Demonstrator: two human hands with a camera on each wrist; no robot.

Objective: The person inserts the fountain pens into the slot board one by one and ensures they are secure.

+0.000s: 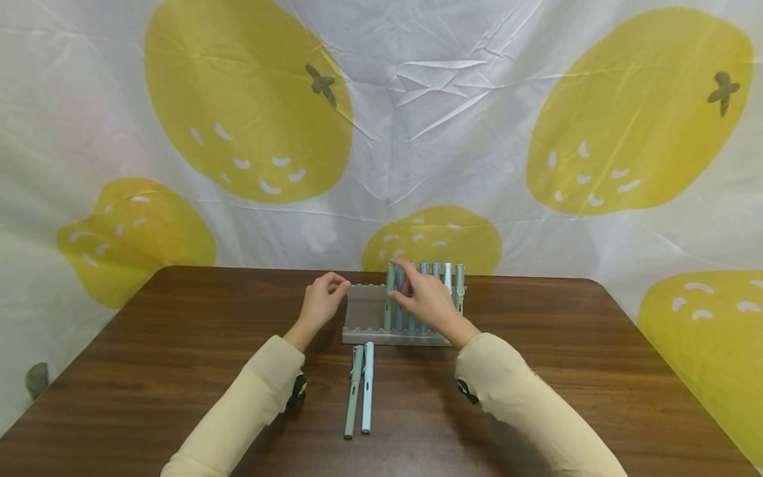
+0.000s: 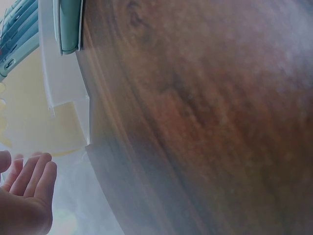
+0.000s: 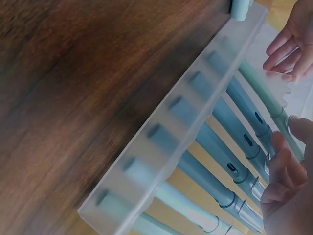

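Note:
A grey pen rack (image 1: 365, 310) stands at the middle of the brown table (image 1: 179, 344). Several blue and green pens (image 1: 441, 281) stand in its right half. My right hand (image 1: 401, 281) pinches the leftmost standing green pen (image 1: 389, 311), index finger on its top and thumb lower on the barrel; the right wrist view shows those fingers (image 3: 286, 164) around that pen (image 3: 261, 95). My left hand (image 1: 341, 285) touches the rack's upper left edge with its fingertips (image 3: 281, 61). A green pen (image 1: 354, 391) and a light blue pen (image 1: 367, 387) lie side by side in front of the rack.
A white cloth with large yellow lemons (image 1: 247, 99) hangs behind the table. The table's far corners are rounded. A black device sits on each wrist (image 1: 296, 394). Bare wood lies to the left and right of the rack.

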